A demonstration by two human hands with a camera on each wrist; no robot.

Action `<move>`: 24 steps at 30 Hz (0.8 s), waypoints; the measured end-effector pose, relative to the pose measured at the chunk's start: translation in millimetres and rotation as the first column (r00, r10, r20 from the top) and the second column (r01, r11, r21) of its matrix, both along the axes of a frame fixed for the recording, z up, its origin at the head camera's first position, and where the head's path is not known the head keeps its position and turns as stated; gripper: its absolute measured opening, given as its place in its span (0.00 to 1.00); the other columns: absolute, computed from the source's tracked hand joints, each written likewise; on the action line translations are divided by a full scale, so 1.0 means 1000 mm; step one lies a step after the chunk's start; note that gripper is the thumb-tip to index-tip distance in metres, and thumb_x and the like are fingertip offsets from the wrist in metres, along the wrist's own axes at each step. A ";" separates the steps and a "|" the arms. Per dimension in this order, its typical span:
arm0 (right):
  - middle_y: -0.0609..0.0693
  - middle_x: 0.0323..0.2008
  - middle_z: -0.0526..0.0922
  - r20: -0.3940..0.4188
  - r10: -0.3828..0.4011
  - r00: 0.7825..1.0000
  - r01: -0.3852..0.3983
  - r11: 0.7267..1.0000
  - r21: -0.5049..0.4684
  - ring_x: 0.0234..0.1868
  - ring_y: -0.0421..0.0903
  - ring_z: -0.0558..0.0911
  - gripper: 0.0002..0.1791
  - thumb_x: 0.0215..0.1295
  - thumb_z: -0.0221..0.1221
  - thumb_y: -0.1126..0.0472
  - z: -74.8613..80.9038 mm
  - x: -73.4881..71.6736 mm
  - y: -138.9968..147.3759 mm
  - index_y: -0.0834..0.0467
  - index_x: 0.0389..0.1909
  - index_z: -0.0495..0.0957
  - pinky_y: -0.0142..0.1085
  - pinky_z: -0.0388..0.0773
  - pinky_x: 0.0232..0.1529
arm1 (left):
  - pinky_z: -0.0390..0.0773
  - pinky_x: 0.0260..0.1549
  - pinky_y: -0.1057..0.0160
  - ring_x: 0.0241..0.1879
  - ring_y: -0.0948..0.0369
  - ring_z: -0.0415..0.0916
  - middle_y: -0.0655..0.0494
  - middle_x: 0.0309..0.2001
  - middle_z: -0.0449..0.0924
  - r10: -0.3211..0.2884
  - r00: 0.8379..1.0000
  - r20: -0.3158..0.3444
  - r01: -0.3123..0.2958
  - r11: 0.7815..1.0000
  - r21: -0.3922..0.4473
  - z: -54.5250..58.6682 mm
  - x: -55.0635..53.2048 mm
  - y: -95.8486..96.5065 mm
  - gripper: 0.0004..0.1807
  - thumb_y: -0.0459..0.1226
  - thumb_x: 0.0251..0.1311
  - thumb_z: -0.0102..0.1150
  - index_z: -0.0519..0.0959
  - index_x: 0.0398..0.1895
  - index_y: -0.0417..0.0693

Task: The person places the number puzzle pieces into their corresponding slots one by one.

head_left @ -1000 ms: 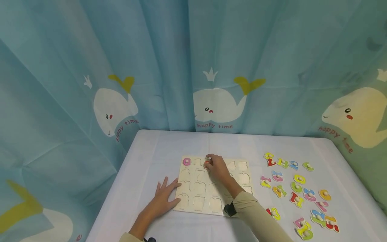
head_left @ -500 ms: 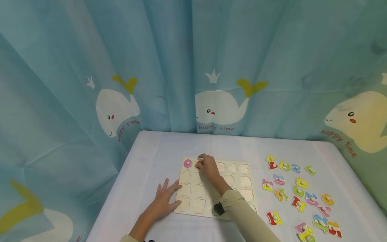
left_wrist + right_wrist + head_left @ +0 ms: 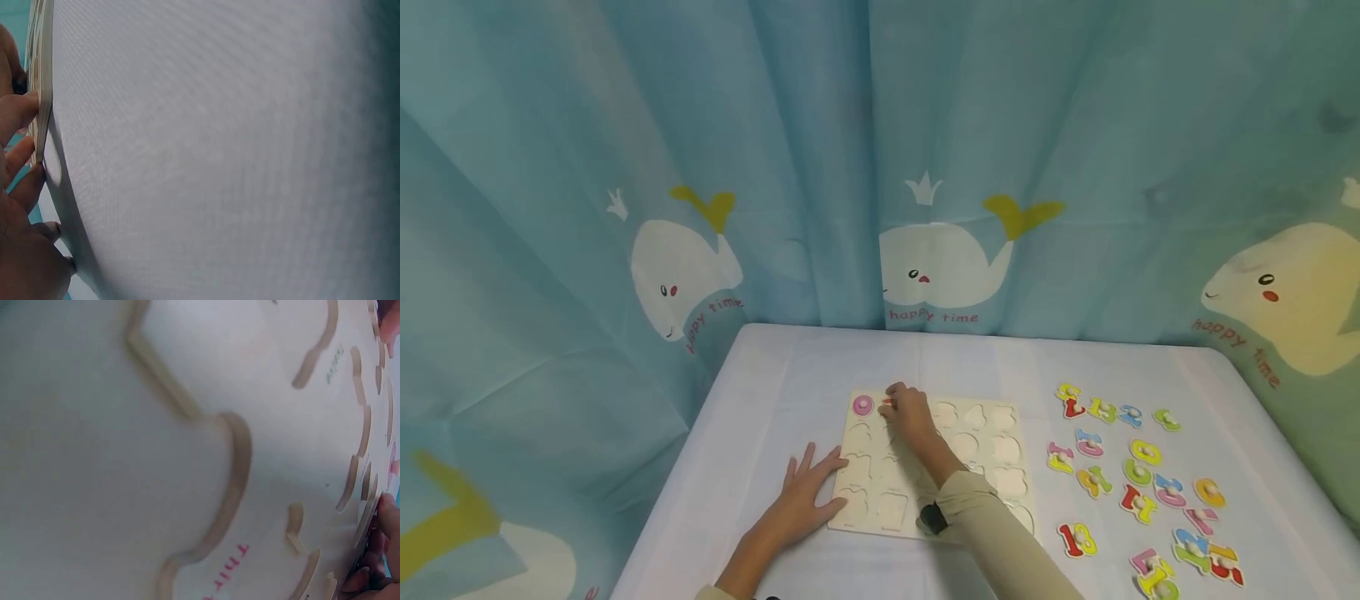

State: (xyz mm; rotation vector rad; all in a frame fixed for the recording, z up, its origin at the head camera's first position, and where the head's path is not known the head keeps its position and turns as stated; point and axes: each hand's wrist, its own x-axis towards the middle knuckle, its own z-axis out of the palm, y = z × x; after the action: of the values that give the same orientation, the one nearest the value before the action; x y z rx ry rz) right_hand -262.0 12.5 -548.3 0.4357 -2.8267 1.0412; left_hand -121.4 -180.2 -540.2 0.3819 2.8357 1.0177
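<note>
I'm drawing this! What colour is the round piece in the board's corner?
The round piece is pink, seen best in the head view.

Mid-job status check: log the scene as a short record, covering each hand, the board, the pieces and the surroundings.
Left hand: fingers spread, touching the left edge of the puzzle board
Right hand: pinching a small red piece over the board's top row
Red piece seated: cannot tell, fingers cover most of it
Filled recess: top left, holding the pink 0
Hidden: recesses under the right hand and arm
Loose number pieces: scattered right of the board, some overlapping
Surface: white table
Backdrop: blue whale-print curtain
</note>
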 end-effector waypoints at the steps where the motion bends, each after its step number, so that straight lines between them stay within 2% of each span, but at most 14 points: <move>1: 0.55 0.28 0.78 0.001 0.001 1.000 -0.001 1.000 0.008 0.33 0.52 0.75 0.17 0.55 0.67 0.62 0.000 0.001 -0.001 0.66 0.43 0.77 0.44 0.76 0.36 | 0.33 0.64 0.38 0.70 0.39 0.40 0.47 0.68 0.61 0.003 1.000 0.004 -0.003 1.000 0.000 0.000 0.001 0.000 0.26 0.40 0.57 0.62 0.71 0.60 0.48; 8: 0.60 0.33 0.78 -0.020 0.016 1.000 -0.015 0.998 0.065 0.36 0.56 0.76 0.22 0.54 0.68 0.63 0.003 0.008 0.002 0.67 0.48 0.74 0.45 0.77 0.38 | 0.35 0.63 0.37 0.69 0.39 0.41 0.47 0.67 0.61 0.009 1.000 -0.015 -0.009 1.000 -0.013 0.000 0.000 0.001 0.26 0.39 0.56 0.62 0.71 0.59 0.48; 12: 0.55 0.31 0.76 0.031 0.025 0.999 -0.024 0.999 -0.025 0.32 0.50 0.75 0.25 0.55 0.66 0.66 0.008 0.011 0.015 0.68 0.52 0.71 0.41 0.76 0.34 | 0.34 0.64 0.38 0.70 0.40 0.41 0.47 0.67 0.61 0.015 1.000 -0.010 -0.016 1.000 -0.012 0.002 -0.002 0.002 0.26 0.40 0.57 0.62 0.71 0.60 0.48; 15: 0.52 0.29 0.75 0.068 -0.001 0.998 0.010 0.991 -0.134 0.31 0.47 0.74 0.23 0.57 0.64 0.66 0.012 0.011 0.030 0.69 0.53 0.72 0.39 0.75 0.33 | 0.34 0.64 0.39 0.70 0.41 0.40 0.48 0.68 0.61 0.030 1.000 0.002 -0.030 0.999 -0.014 0.004 -0.003 0.003 0.26 0.40 0.56 0.62 0.71 0.60 0.48; 17: 0.52 0.30 0.75 0.050 -0.034 0.998 0.043 0.984 -0.174 0.31 0.47 0.75 0.20 0.58 0.63 0.66 0.013 0.009 0.043 0.69 0.51 0.73 0.39 0.75 0.33 | 0.33 0.65 0.40 0.70 0.41 0.40 0.48 0.68 0.61 0.033 0.999 0.005 -0.033 0.999 -0.013 0.004 -0.003 0.004 0.27 0.40 0.56 0.62 0.71 0.60 0.48; 20: 0.53 0.29 0.76 0.014 -0.084 0.996 0.085 0.981 -0.172 0.31 0.48 0.76 0.18 0.59 0.63 0.66 0.013 0.004 0.065 0.69 0.49 0.74 0.41 0.75 0.33 | 0.33 0.65 0.40 0.70 0.41 0.40 0.47 0.68 0.61 0.031 1.000 0.003 -0.031 0.999 -0.007 0.005 -0.002 0.004 0.27 0.40 0.56 0.62 0.71 0.60 0.48; 24: 0.54 0.30 0.76 0.023 -0.132 0.991 0.134 0.982 -0.134 0.32 0.49 0.76 0.18 0.61 0.61 0.66 0.012 0.002 0.096 0.68 0.51 0.74 0.42 0.75 0.33 | 0.33 0.64 0.39 0.70 0.40 0.40 0.46 0.67 0.61 0.031 0.999 0.009 -0.031 1.000 0.000 0.004 0.001 0.004 0.26 0.40 0.56 0.62 0.71 0.60 0.48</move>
State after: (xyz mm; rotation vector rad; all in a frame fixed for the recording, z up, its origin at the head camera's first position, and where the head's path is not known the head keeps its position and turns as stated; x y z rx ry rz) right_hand -260.3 108.4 -536.3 0.2244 -2.7309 1.2029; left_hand -120.3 -176.5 -535.9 0.3335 2.8418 1.0221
